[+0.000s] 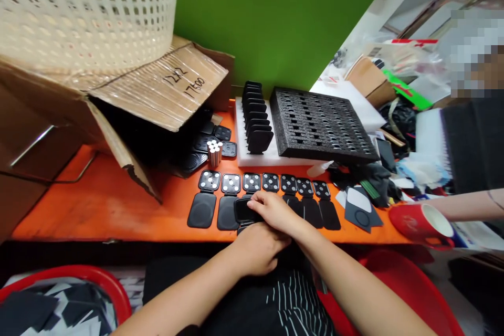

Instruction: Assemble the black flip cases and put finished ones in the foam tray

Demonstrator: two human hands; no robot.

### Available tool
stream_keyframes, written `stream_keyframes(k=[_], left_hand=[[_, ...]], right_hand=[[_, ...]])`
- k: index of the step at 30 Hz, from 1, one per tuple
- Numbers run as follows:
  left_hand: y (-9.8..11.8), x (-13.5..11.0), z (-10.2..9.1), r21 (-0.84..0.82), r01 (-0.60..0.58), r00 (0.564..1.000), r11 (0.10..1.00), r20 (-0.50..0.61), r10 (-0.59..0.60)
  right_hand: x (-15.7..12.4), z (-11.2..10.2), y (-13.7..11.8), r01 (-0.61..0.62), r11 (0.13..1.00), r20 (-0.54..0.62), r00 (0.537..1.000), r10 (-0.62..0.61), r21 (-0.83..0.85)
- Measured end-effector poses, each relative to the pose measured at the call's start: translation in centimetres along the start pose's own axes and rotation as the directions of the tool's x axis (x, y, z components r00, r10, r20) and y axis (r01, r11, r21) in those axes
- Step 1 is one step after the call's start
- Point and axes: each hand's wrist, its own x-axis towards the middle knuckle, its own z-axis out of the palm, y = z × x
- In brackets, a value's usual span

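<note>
A black panel (243,211) is being touched by the right hand (272,212), whose fingers are resting close together at its edge; whether it is being gripped cannot be told. The panel is showing just left of those fingers, above the orange desk (118,220). Just nearer the body, the left hand (258,253) is being held curled, its fingertips being hidden, so its grip cannot be told. Hinged black cases (201,210) are being seen in a row on both sides of the right hand. Beyond it, upright black plates (260,140) are being supported by a white block (262,160), beside a slotted dark tray (315,126); beyond-left, silvery stacks (214,153) are standing.
</note>
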Motion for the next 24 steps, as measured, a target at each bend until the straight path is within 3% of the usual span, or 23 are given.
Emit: stream_keyframes(k=[6, 17, 24], left_hand=[[-0.1, -0.1, 0.0, 0.002, -0.021, 1.0, 1.0, -0.009, 0.021], [-0.3, -0.1, 0.1, -0.01, -0.048, 0.999, 0.999, -0.007, 0.048], [-0.3, -0.1, 0.0, -0.006, -0.051, 0.999, 0.999, -0.001, 0.05]], right_hand=[[0.1, 0.1, 0.4, -0.021, 1.0, -0.007, 1.0, 0.021, -0.019], [0.8, -0.5, 0.6, 0.013, 1.0, 0.109, 0.994, -0.011, -0.02], [1.1, -0.7, -0.1, -0.04, 0.998, 0.139, 0.99, 0.034, 0.041]])
